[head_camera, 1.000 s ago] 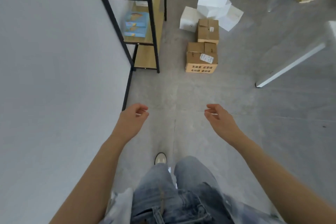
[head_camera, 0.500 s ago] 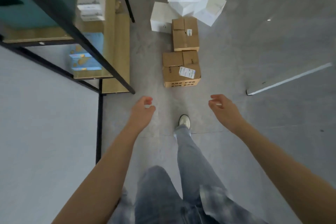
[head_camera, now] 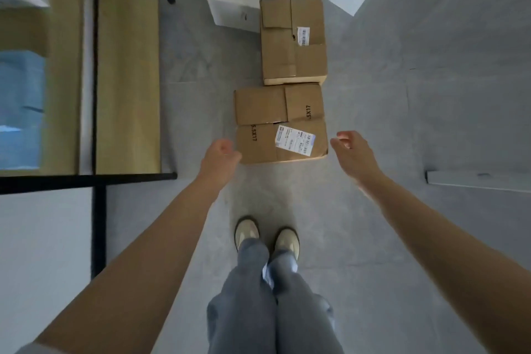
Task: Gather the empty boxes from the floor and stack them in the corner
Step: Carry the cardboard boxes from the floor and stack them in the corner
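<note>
A brown cardboard box [head_camera: 280, 123] with a white shipping label lies on the grey floor right in front of my feet. A second brown box [head_camera: 293, 40] sits just behind it. Several white boxes [head_camera: 232, 0] are piled beyond, at the top edge. My left hand [head_camera: 219, 154] hovers at the near box's left front corner, fingers loosely curled, holding nothing. My right hand [head_camera: 352, 152] hovers just off its right front corner, also loosely curled and empty. Whether the left hand touches the box is unclear.
A black-framed shelf unit [head_camera: 126, 75] with wooden boards stands to the left, holding blue packets [head_camera: 20, 106]. A white wall surface [head_camera: 43, 238] fills the lower left. A white bar [head_camera: 477, 179] lies on the floor at the right. My shoes [head_camera: 267, 237] stand behind the near box.
I have walked up to the boxes and now look down on them. Both hands have reached forward to either side of the near brown box. They still hold nothing.
</note>
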`<action>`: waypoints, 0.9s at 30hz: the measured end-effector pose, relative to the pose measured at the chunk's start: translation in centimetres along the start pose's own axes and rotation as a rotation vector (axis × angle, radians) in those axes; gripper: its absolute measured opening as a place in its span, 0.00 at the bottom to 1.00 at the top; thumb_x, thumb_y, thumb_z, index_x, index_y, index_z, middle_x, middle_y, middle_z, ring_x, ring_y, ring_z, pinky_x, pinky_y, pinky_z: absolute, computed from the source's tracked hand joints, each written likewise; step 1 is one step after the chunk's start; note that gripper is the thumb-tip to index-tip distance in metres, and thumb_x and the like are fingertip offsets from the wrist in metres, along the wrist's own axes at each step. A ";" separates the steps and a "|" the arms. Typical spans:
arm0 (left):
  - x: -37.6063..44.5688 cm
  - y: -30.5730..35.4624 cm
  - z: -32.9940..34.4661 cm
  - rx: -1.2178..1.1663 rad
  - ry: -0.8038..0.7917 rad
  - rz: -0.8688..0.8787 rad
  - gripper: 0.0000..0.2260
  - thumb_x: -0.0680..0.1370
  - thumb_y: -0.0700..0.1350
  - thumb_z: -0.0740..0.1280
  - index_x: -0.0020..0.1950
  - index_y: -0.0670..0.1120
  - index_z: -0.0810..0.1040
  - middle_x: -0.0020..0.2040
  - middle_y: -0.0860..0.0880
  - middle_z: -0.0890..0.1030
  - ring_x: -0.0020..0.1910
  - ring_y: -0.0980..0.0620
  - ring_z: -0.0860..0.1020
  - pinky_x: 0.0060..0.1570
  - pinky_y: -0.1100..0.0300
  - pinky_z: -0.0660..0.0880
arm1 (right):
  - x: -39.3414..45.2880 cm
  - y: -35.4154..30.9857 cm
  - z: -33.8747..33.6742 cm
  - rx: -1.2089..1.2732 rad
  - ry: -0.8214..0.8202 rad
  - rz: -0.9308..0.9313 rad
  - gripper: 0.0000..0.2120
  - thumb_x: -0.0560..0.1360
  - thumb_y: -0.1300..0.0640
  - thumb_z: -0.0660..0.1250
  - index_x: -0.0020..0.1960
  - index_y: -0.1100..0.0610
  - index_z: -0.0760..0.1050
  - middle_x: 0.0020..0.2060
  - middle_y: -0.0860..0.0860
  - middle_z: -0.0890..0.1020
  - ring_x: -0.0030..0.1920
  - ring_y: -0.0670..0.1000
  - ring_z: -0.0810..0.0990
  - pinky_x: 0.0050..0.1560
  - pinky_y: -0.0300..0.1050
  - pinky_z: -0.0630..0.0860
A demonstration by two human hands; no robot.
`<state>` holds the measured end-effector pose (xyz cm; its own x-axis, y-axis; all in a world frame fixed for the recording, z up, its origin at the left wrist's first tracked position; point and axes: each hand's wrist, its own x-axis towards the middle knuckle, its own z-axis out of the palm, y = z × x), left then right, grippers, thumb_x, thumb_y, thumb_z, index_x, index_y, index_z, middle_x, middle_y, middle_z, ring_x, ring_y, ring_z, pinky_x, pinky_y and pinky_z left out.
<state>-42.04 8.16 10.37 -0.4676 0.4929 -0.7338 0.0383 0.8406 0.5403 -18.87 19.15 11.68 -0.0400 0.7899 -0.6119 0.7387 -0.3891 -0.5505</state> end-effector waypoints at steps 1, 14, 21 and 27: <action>3.8 -1.1 1.6 -0.017 0.007 -0.023 0.20 0.79 0.43 0.63 0.72 0.47 0.68 0.63 0.47 0.74 0.55 0.49 0.74 0.46 0.60 0.69 | 3.7 1.4 2.0 -0.002 0.006 0.023 0.18 0.79 0.52 0.61 0.66 0.59 0.70 0.61 0.54 0.78 0.61 0.52 0.75 0.50 0.37 0.63; 26.6 -12.1 11.0 -0.345 -0.147 -0.194 0.26 0.78 0.53 0.68 0.74 0.52 0.66 0.68 0.52 0.76 0.64 0.49 0.76 0.66 0.45 0.72 | 24.8 13.8 14.4 0.087 0.070 0.281 0.28 0.78 0.47 0.63 0.72 0.61 0.63 0.66 0.59 0.74 0.64 0.59 0.74 0.53 0.43 0.68; 25.0 -11.0 10.1 -0.343 -0.109 -0.184 0.26 0.79 0.42 0.68 0.75 0.49 0.65 0.67 0.50 0.76 0.63 0.47 0.76 0.66 0.44 0.72 | 22.6 12.8 13.2 0.131 0.081 0.259 0.23 0.77 0.49 0.64 0.67 0.59 0.69 0.60 0.56 0.79 0.56 0.57 0.79 0.54 0.52 0.77; 18.2 -6.7 5.4 -0.316 -0.101 -0.141 0.28 0.79 0.42 0.68 0.76 0.50 0.62 0.69 0.50 0.74 0.65 0.47 0.75 0.67 0.44 0.71 | 15.7 7.4 8.6 0.142 0.078 0.223 0.22 0.77 0.48 0.62 0.67 0.58 0.69 0.59 0.55 0.79 0.56 0.56 0.79 0.55 0.53 0.78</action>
<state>-46.04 12.78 -8.85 -0.3581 0.4098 -0.8390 -0.3033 0.7988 0.5196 -19.83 24.62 -6.88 0.1692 0.7092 -0.6844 0.6210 -0.6160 -0.4847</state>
